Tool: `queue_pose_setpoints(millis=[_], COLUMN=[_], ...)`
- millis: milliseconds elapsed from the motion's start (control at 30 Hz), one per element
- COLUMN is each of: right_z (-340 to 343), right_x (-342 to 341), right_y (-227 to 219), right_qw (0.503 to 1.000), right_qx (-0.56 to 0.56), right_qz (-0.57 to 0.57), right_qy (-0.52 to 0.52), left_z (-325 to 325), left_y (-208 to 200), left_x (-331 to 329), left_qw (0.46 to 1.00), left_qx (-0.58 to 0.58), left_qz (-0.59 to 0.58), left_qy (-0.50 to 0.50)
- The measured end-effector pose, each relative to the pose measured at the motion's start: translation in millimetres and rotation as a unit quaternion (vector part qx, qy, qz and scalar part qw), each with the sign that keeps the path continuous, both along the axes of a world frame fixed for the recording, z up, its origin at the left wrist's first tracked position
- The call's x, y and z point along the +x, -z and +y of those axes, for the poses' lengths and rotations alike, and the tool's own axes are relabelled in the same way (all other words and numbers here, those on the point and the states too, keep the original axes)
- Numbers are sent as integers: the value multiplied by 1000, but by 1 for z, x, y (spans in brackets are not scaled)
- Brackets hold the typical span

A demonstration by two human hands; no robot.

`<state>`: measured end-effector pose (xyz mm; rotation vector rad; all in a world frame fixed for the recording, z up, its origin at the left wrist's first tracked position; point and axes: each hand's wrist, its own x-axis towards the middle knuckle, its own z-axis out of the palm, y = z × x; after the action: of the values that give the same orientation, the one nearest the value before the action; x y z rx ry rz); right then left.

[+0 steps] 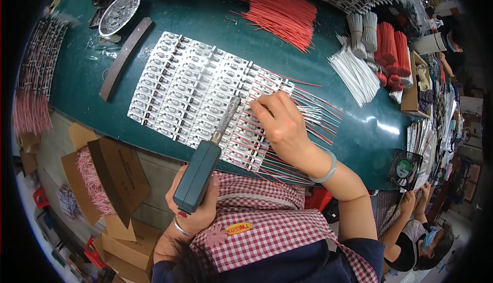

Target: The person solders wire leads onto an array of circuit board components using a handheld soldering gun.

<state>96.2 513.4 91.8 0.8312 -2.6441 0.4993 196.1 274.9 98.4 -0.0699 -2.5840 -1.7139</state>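
Note:
My left hand (pixel 192 201) is wrapped round the dark green handle of a soldering gun (pixel 197 175). Its metal tip reaches over a panel of small white circuit-board units (pixel 190 93) in rows, each bearing a clear part. My right hand (pixel 285 126), with a pale bangle at the wrist, has thumb and forefinger pinched together at the panel, close to the tip. A thin wire seems to be in that pinch; its end is hidden by the fingers. Red and white wires (pixel 321 113) fan out from the panel's right rows, under and past my right hand.
A pile of red wires (pixel 282 16) lies at the back, with white wires (pixel 354 72) and tied bundles (pixel 387 47) to its right. A round metal dish (pixel 119 14) and a curved dark bar (pixel 126 60) sit left. Cartons (pixel 120 175) stand below; a co-worker (pixel 411 237) works at right.

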Motion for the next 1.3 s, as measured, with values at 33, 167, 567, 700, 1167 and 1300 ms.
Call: queue_pose_setpoints(millis=[33,167,567,700,1167,1300], right_z=[0,0,-4,-6,-8,-8], right_x=[0,0,13,12,13,12], right_y=[0,-1,0,1,4,3], right_qw=[1000,1000,1000,1000,1000,1000], right_qx=[1,7,-26,-16,1,-1], right_qz=[6,2,-8,-8,-4,2], right_qy=[0,2,-9,-5,1,-1], left_z=[-1,-3,-7,-7,-3,-8], left_y=[1,7,7,6,3,5], left_x=[0,4,9,5,4,9], left_qw=[1000,1000,1000,999,999,999], left_qx=[1,-4,-1,-7,-16,-20], left_qz=[0,2,-3,10,31,26], left_qy=[0,12,12,35,42,42])
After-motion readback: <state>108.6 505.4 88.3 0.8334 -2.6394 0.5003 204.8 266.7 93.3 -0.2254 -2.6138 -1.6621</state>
